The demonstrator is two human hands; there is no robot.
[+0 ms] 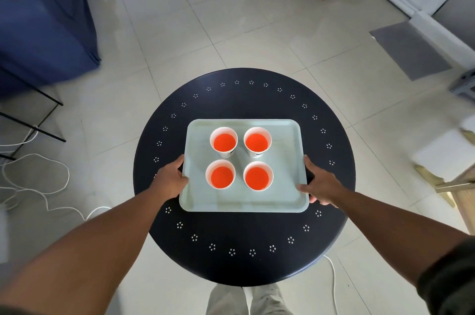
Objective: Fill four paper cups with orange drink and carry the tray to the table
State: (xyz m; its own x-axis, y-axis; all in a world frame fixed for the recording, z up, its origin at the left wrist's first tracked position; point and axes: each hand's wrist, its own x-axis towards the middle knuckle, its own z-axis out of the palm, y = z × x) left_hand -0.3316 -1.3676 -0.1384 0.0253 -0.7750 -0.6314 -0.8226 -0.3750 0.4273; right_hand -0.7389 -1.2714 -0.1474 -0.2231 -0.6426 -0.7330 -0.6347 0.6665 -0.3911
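Your tray [244,201] sits over the round dark counter [244,263], maybe resting on it; I cannot tell. Four paper cups [223,141] stand on it in a square, all full of orange drink. They are light and tippy, so keep the tray flat. Your left hand [171,181] and right hand [321,186] grip its two short edges, thumbs on top.
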